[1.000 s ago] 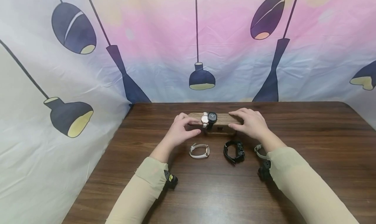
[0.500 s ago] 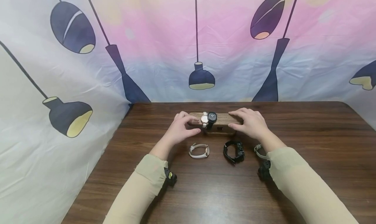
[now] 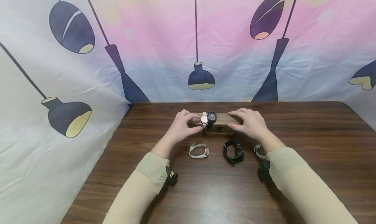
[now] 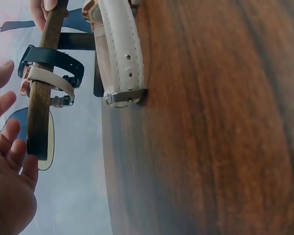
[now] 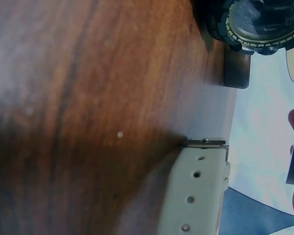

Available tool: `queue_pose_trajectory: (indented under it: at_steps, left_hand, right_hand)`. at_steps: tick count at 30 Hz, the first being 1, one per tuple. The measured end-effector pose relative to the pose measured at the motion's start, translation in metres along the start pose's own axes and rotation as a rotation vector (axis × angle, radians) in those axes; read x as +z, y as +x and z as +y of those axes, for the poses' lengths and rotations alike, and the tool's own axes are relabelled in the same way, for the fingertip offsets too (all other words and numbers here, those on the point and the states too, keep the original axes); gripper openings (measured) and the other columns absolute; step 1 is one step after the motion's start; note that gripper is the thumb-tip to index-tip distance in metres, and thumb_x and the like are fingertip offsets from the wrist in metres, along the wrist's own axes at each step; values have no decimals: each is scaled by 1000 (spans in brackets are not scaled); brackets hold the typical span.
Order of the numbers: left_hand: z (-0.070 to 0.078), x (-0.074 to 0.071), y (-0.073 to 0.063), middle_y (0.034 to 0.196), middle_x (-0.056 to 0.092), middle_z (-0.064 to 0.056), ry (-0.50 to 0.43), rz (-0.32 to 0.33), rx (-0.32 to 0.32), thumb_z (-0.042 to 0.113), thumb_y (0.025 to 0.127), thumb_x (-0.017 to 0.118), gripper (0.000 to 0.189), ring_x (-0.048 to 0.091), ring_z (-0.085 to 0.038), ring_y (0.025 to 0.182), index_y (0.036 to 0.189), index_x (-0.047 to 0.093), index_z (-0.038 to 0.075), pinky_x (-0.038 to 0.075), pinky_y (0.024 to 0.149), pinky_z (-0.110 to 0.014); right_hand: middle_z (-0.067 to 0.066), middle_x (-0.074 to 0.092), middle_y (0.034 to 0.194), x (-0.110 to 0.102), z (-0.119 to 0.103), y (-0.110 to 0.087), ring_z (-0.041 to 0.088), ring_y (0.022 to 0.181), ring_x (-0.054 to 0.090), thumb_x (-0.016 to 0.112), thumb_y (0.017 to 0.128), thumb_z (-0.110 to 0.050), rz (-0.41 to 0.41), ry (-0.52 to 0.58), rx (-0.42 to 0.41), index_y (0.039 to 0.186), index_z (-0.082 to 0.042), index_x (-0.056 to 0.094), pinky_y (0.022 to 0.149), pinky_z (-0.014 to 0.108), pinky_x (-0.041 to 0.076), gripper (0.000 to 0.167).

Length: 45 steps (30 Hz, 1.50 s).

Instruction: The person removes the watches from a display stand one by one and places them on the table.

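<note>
A wooden watch stand (image 3: 223, 119) with a flat crossbar stands toward the table's far side. On its bar sit a white-strapped watch (image 3: 204, 119) and a black square-faced watch (image 3: 211, 117), side by side. My left hand (image 3: 182, 127) is at the bar's left end, index finger over the bar and thumb in front, close to the white-strapped watch. In the left wrist view its fingers are loosely bent beside the bar (image 4: 39, 107). My right hand (image 3: 249, 122) grips the bar's right end, thumb in front and fingers behind.
Nearer me on the brown table (image 3: 217, 194) lie a white-strapped watch (image 3: 199, 151), a chunky black watch (image 3: 233, 152) and a pale-strapped watch (image 3: 259, 151) partly hidden by the right wrist. A printed cloth backdrop (image 3: 164, 54) hangs behind the table.
My left hand has edged slightly right along the bar, its index finger and thumb closer to the white-strapped watch. The right hand and the stand look still.
</note>
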State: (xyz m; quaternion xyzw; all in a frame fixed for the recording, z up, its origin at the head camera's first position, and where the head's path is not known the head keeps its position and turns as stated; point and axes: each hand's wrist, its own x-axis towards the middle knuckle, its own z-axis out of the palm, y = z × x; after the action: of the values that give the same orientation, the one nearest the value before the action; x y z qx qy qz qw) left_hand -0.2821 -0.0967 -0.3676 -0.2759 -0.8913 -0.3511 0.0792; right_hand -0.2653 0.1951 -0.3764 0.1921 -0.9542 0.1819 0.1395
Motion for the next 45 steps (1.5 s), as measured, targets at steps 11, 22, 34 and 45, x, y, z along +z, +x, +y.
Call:
queue_pose_trajectory:
  at_steps: [11, 22, 34, 45]
  left_hand:
    - [1, -1, 8, 93, 49, 1, 76, -5, 11, 31, 77, 77, 39, 43, -17, 89, 113, 67, 19, 39, 78, -32]
    - [1, -1, 14, 91, 50, 1, 143, -55, 5, 35, 78, 76, 41, 42, -17, 86, 115, 66, 20, 39, 76, -32]
    - [-2, -1, 19, 87, 50, 0, 186, -50, 54, 35, 77, 76, 46, 43, -18, 83, 119, 63, 18, 39, 74, -33]
    - [0, 1, 20, 85, 48, 3, 268, -55, 62, 40, 78, 75, 50, 42, -16, 80, 124, 62, 24, 39, 69, -31]
  right_hand:
    - [6, 53, 128, 0, -1, 1, 29, 116, 47, 62, 85, -52, -2, -4, 4, 131, -23, 56, 95, 50, 31, 55]
    - [6, 52, 128, 1, 0, 1, 30, 117, 47, 62, 84, -53, -3, -6, 3, 131, -23, 56, 95, 51, 31, 56]
    - [6, 53, 128, 1, 0, 1, 29, 116, 48, 63, 84, -53, -1, -7, 1, 130, -23, 57, 95, 51, 31, 55]
    - [7, 52, 128, 1, -1, 1, 29, 115, 48, 61, 85, -53, -1, -9, 0, 131, -23, 57, 95, 50, 31, 56]
